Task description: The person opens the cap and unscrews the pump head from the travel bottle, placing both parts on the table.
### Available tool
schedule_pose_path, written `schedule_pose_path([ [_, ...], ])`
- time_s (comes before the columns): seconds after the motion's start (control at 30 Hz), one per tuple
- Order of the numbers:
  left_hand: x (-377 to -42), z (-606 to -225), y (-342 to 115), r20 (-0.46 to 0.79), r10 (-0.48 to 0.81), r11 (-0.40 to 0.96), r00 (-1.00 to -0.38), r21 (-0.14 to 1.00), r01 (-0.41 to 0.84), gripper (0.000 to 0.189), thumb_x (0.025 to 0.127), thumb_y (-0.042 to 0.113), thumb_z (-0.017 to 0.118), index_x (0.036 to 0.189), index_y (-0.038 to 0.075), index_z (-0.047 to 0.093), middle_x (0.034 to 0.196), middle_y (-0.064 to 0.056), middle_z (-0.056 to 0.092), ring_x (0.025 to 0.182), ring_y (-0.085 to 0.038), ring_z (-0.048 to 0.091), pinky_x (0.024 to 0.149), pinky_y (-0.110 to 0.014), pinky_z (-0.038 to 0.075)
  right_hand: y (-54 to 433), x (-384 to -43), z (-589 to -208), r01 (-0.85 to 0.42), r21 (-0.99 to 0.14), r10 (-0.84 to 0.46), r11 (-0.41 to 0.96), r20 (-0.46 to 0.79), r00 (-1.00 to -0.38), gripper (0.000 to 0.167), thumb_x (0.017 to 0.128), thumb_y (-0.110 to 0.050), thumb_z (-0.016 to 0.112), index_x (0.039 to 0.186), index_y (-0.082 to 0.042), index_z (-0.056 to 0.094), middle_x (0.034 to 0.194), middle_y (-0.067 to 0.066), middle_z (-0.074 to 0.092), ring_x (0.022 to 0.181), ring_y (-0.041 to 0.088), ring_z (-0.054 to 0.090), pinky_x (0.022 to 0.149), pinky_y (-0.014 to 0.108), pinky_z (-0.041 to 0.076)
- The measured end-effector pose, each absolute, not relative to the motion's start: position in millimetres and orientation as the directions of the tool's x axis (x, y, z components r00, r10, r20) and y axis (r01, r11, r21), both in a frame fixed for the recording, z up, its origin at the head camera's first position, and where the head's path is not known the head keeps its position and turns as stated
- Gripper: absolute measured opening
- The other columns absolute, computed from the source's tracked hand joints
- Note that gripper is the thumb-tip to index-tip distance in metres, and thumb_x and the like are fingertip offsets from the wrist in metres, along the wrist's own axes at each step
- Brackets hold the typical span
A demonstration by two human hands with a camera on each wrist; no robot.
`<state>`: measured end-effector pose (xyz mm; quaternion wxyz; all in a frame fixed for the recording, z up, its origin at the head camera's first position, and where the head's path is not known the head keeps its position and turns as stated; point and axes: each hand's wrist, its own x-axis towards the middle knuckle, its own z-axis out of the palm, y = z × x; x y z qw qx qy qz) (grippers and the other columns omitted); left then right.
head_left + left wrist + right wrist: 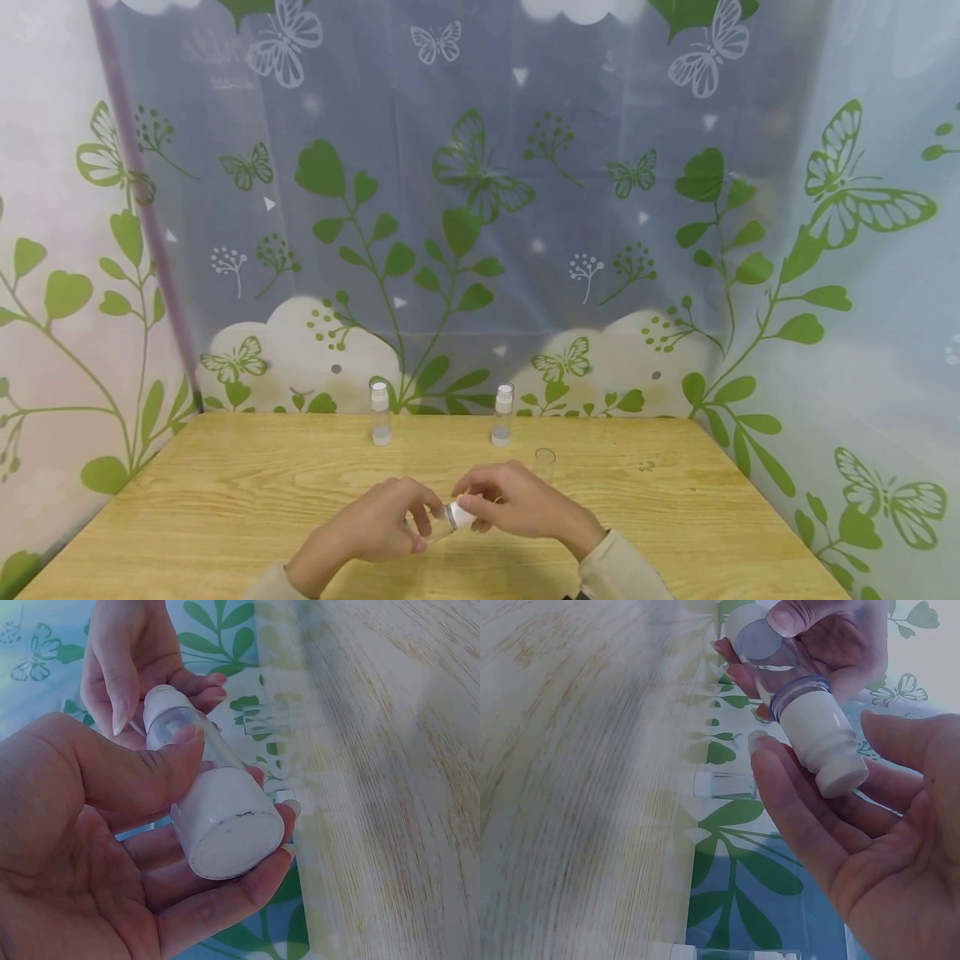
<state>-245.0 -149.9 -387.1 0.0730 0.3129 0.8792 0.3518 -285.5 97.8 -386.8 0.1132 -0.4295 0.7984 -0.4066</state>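
A small clear pump bottle [442, 525] with a white base, white collar and white pump head is held tilted above the table. My left hand [386, 521] grips its lower part, thumb on one side and fingers beneath, as the left wrist view shows. At the pump end is my right hand [525, 504]. Its fingers [795, 791] are slightly bent and spread below the white collar [817, 727], while the thumb stands apart from it. Beyond the right hand, a clear cap [545, 461] stands on the table, partly hidden by that hand.
Two similar bottles stand upright near the table's back edge, one bottle [381, 417] at left and another bottle [502, 417] at right. The wooden table [225, 500] meets a patterned curtain [480, 250] behind, with more curtain along both sides.
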Motion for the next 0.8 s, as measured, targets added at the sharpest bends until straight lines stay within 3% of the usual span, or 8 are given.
schedule_pose_path([
  [0.27,-245.4,-387.7,-150.0,0.091,0.603,0.558,-0.793,0.663,0.5,0.039,0.075,-0.012,0.075,0.113,-0.001,0.073,0.087,-0.009,0.078,0.07,-0.011,0.071,0.066,-0.026,0.061,96.7,-286.3,-389.6,-0.59,-0.745,-0.78,0.311,0.154,-0.606,0.023,0.106,-0.018,0.057,0.119,-0.006,0.073,0.108,0.015,0.077,0.079,0.01,0.074,0.074,0.037,0.064],
  [0.57,-244.9,-387.6,-150.2,0.097,0.605,0.557,-0.791,0.658,0.507,0.04,0.075,-0.012,0.075,0.113,-0.004,0.072,0.086,-0.01,0.078,0.069,-0.012,0.071,0.066,-0.026,0.061,96.2,-283.6,-387.2,-0.601,-0.735,-0.771,0.314,0.171,-0.613,0.019,0.099,-0.011,0.069,0.117,-0.007,0.073,0.116,0.012,0.075,0.098,0.001,0.068,0.08,0.019,0.059],
  [0.8,-244.6,-387.8,-149.9,0.105,0.606,0.551,-0.789,0.659,0.511,0.038,0.074,-0.012,0.076,0.112,-0.003,0.073,0.086,-0.011,0.078,0.068,-0.011,0.071,0.066,-0.024,0.06,95.7,-281.9,-385.1,-0.608,-0.726,-0.765,0.321,0.18,-0.619,0.018,0.096,-0.008,0.072,0.114,-0.008,0.074,0.117,0.011,0.074,0.098,0.001,0.065,0.079,0.018,0.058],
])
